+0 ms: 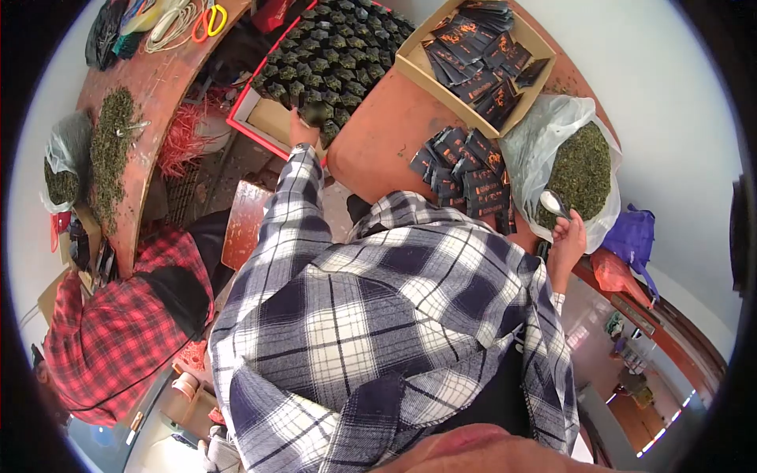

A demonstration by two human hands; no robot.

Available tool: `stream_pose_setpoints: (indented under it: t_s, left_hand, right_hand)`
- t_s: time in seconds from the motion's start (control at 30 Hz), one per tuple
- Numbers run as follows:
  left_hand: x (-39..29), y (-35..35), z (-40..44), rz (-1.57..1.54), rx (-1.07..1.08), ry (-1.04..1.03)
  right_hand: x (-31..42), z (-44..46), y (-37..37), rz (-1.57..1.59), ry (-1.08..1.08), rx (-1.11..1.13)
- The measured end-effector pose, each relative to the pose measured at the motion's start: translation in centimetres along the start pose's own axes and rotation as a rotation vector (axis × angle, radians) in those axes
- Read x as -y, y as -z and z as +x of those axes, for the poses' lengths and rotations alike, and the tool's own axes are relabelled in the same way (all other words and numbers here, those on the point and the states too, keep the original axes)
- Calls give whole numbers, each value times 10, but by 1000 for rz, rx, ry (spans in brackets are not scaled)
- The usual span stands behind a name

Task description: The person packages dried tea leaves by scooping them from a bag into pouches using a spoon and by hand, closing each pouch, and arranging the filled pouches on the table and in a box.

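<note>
My left hand (303,130) reaches to the near edge of a red-rimmed box (246,99). Its fingers are closed on a small black packet (316,116), partly blurred. Rows of open black packets (335,59) with green leafy bits showing at their tops stand packed inside that box. On the other side, my right hand (569,236) grips a metal spoon (554,203) by its handle. The spoon's bowl lies at the edge of a heap of dried green herb (582,169), held in a clear plastic bag (527,134).
A cardboard box (453,93) of flat black packets sits on the brown table (378,142), with loose packets (471,177) before it. A purple bag (631,236) is at right. Left, a co-worker in red plaid (130,323) is beside another table (169,87) with scattered herb and scissors (209,22).
</note>
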State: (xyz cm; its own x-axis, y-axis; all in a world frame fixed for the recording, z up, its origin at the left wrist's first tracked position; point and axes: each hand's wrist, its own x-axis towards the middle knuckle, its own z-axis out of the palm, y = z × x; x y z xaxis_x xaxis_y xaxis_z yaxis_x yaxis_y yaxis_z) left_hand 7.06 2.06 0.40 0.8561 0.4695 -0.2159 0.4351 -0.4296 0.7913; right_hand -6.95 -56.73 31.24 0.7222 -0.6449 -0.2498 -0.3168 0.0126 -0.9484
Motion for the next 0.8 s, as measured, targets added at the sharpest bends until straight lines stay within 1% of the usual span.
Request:
stream_pose_setpoints:
  t_s: [0.13,0.3,0.4,0.47,0.5,0.53,0.6,0.63,0.67,0.73,0.8]
  left_hand:
    - [3,3,-4,-13,3,-17]
    - [8,2,-9,18,24,50]
    - [-19,10,-25,99,57,116]
    - [-8,5,-26,246,-60,19]
    - [-17,5,-31,231,-102,33]
    - [29,-15,-18,406,-302,-173]
    - [-26,-7,-47,13,-322,-301]
    - [-81,-5,-76,-87,-176,-300]
    - [-123,-8,-99,-180,-29,-294]
    - [-156,-32,-126,-372,366,-385]
    - [-246,-38,-183,-391,910,-358]
  right_hand:
    - [-10,4,2,21,-11,-2]
    - [-16,6,4,58,-57,-27]
    - [-33,14,14,86,-59,-32]
    - [-39,14,14,110,-80,-61]
    - [-44,15,16,111,-73,-69]
    - [-49,16,18,112,-69,-80]
    - [-59,15,19,150,-61,-104]
    - [-68,18,24,184,-54,-104]
    - [-77,18,28,225,-55,-93]
    - [-90,19,29,269,-68,-109]
    - [-97,17,28,304,-81,-124]
